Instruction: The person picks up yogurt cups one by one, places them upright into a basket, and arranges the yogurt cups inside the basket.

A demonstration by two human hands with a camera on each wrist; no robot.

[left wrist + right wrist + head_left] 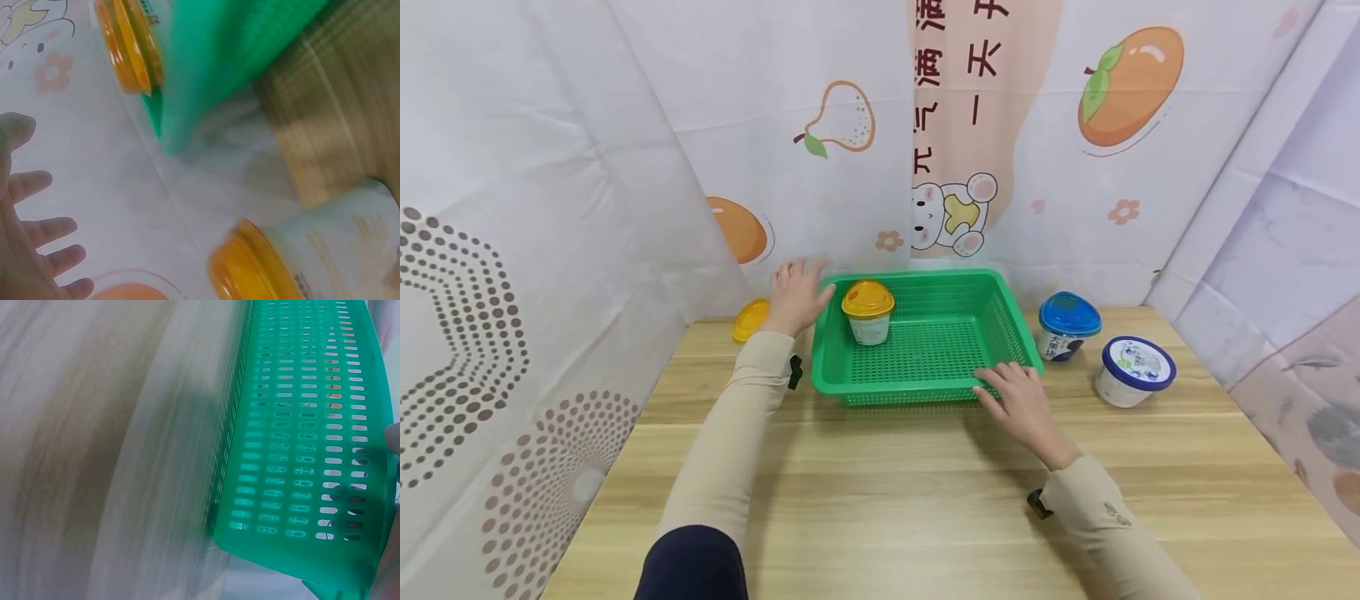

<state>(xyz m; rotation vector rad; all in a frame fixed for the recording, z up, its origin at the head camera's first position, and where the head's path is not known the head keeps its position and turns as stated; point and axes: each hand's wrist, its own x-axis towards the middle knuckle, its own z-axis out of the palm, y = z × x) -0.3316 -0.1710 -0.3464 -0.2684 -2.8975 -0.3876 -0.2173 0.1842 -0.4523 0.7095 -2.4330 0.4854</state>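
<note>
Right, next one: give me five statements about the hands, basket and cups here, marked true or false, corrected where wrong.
1. A yellow-lidded cup stands inside the green basket. True.
2. The blue-lidded cup is in the basket too. False: it stands outside, to the basket's right.
3. The right hand is at the basket's front rim, near its right corner. True.
4. The left hand grips the other yellow-lidded cup. False: its fingers are spread and hold nothing; that cup stands left of the basket.
5. The white-lidded tub with a dark blue rim stands on the wooden table. True.
</note>
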